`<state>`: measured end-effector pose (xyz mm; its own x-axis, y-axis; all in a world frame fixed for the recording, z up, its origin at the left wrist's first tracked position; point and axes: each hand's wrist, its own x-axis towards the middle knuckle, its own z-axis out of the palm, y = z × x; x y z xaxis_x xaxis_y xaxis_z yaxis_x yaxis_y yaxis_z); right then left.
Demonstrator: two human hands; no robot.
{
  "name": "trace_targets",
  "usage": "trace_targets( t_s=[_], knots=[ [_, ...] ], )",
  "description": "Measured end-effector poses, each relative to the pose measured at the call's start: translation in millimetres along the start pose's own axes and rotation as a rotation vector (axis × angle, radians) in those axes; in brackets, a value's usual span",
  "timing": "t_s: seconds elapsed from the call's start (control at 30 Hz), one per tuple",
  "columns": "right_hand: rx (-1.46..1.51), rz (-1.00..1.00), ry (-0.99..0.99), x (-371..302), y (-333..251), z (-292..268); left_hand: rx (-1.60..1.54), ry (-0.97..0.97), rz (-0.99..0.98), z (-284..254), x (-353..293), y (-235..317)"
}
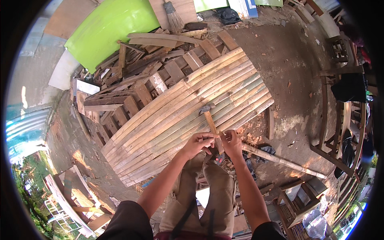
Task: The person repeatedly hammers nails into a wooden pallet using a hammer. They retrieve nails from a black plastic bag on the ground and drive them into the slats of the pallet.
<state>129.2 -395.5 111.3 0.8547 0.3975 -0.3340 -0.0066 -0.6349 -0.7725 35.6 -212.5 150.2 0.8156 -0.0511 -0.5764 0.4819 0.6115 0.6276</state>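
Note:
My left hand (198, 145) and my right hand (231, 142) come together over the near edge of a bamboo-slat platform (168, 116). The fingers of both are closed in a pinch, their tips almost meeting. What they pinch is too small to make out. Between and beneath them runs the wooden handle of a hammer (210, 122), which lies on the slats with its metal head pointing away from me. Its handle end reaches toward my knees, partly covered by my fingers.
Behind the platform is a heap of wooden boards and pallet pieces (132, 106). A bamboo pole (286, 162) lies on the dirt floor at right. Wooden frames (300, 200) stand at lower right. A bright green panel (116, 30) and a broom (174, 18) are at the back.

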Motion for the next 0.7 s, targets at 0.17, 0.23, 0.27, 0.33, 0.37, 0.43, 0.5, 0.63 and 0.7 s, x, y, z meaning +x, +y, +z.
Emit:
trace_targets(
  t_s=[0.17, 0.23, 0.27, 0.33, 0.37, 0.43, 0.5, 0.63, 0.7],
  knots=[
    [-0.372, -0.102, -0.046, -2.1, -5.6, 61.8, -0.034, 0.285, 0.024, -49.4, 27.0, 9.2],
    [-0.4, -0.1, -0.024, 2.0, 4.6, 68.7, -0.027, 0.352, 0.016, -59.1, 28.6, 13.5],
    [-0.377, -0.096, -0.006, 2.5, 13.9, 74.0, -0.034, 0.372, 0.033, -63.3, 28.3, 12.2],
    [-0.359, -0.183, 0.059, 1.3, 21.5, 75.0, -0.062, 0.434, 0.039, -65.0, 27.7, 9.7],
    [-0.327, -0.161, 0.048, -0.2, 19.2, 70.8, -0.058, 0.44, 0.036, -65.3, 27.3, 9.9],
    [-0.262, -0.128, 0.029, -4.0, 14.9, 59.0, -0.049, 0.455, 0.041, -63.8, 28.3, 11.6],
    [-0.177, -0.19, -0.012, -2.4, 6.6, 31.0, -0.066, 0.492, 0.041, -56.9, 32.3, 21.6],
    [-0.033, -0.06, -0.04, 7.2, 11.2, -8.6, -0.066, 0.621, 0.151, -56.0, 59.3, 26.5],
    [-0.007, 0.038, -0.062, 28.5, 0.9, -29.1, -0.14, 0.718, 0.255, -43.6, 83.2, 37.9]
  ],
)
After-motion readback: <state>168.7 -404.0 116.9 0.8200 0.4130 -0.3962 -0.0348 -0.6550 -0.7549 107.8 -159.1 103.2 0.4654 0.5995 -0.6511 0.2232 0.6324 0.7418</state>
